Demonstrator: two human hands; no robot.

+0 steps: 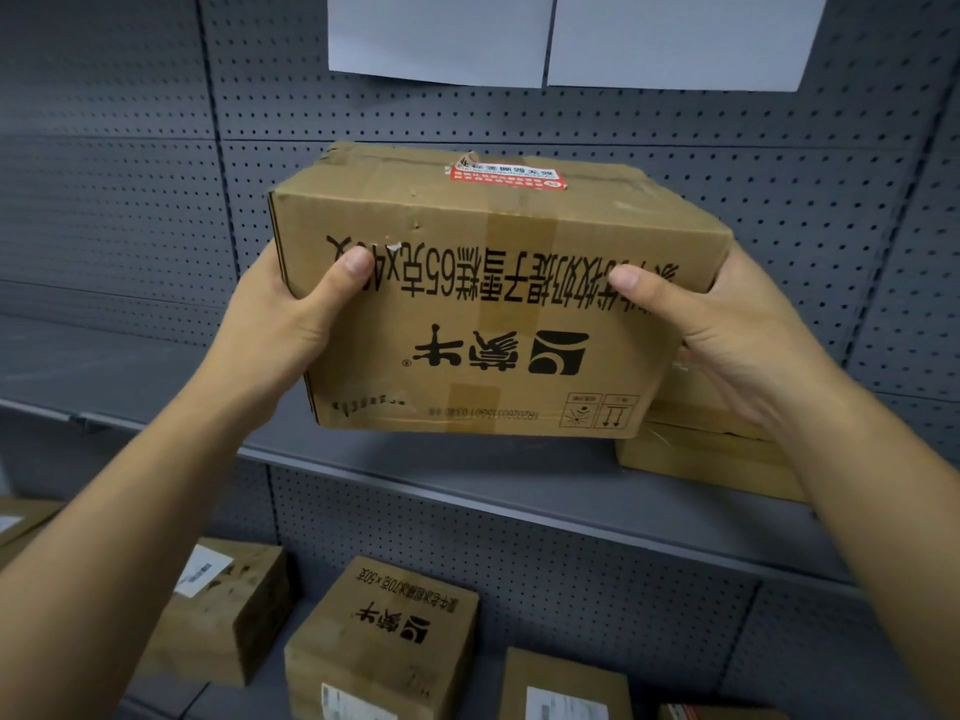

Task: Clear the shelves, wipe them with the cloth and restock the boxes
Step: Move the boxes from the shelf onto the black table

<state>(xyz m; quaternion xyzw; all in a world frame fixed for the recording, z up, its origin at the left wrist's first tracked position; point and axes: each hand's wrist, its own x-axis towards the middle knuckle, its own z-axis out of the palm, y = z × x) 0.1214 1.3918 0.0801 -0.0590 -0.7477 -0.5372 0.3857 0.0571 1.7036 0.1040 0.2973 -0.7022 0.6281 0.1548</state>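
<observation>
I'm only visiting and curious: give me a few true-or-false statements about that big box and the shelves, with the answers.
1. The left hand and the right hand both hold the large box. True.
2. The print on the box's front reads right way up. False: it is upside down.
3. A red sticker is on the box's top. True.
4. The lower shelf holds no boxes. False: several smaller boxes stand on it.
5. The perforated back panel is bare. False: white paper sheets hang on it, above the box.
</observation>
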